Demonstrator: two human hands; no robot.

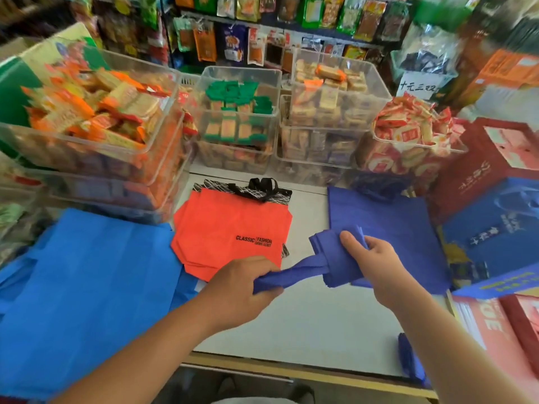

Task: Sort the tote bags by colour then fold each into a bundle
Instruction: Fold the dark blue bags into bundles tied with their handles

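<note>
Just right of the orange tote bags [230, 228], the right hand [376, 263] is grasping the folded dark-blue tote bundle [329, 255] in its fingers [348, 239]. The left hand [242, 284] is clenching round the bundle's twisted tail above the bench [306, 322].

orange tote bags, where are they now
Head view: the orange tote bags lie stacked flat on the white table, between the light blue bags on the left and the dark blue bags on the right, just beyond the left hand.
</note>
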